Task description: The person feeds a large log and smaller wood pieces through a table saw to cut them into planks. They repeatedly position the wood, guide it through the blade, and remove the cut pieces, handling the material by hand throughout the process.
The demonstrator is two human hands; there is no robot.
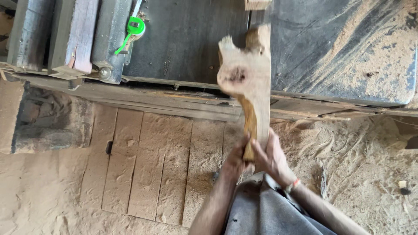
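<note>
Both hands, left hand (235, 159) and right hand (271, 157), wrap their fingers around the near end of a knotty, stiff, likely weighty wood offcut (246, 82) raised over the sawdust-strewn bench (348, 52).

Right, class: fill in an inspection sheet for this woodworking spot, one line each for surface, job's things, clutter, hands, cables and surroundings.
Surface: dark metal machine table, dusted with sawdust.
Job's things: pale, irregular wooden offcut with a knot, held over the table edge, blurred.
Clutter: green tape measure on the table; small wood block at the top edge.
Hands: left hand and right hand both grip the offcut's lower end.
Cables: nothing seen.
Surroundings: sawdust-covered plank floor; weathered timber beam on the left.
</note>
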